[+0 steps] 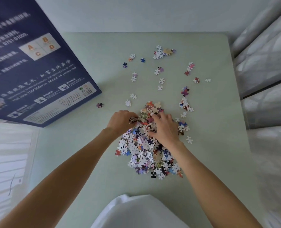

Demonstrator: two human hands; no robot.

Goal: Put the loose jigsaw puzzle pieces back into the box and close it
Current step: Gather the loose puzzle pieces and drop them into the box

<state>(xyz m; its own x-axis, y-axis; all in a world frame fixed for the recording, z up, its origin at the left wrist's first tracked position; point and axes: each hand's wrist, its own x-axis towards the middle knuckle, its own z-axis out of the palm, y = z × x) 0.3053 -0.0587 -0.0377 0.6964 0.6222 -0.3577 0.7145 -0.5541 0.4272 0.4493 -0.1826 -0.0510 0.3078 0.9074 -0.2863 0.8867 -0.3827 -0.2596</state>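
Note:
A heap of loose jigsaw pieces (146,153) lies in the middle of the pale green table (90,170). My left hand (120,121) is curled at the heap's far left edge and grips a small bunch of pieces. On the heap's far part rests my right hand (165,129), fingers bent and spread over the pieces. Several scattered pieces (160,51) lie farther back. The dark blue puzzle box (37,63) sits at the far left with its printed side up; its opening does not show.
Beyond the table's right edge are grey padded cushions (265,66). White slatted surfaces (6,153) lie to the left of the table. A white garment (136,213) fills the bottom centre. A single stray piece (99,105) lies near the box's corner.

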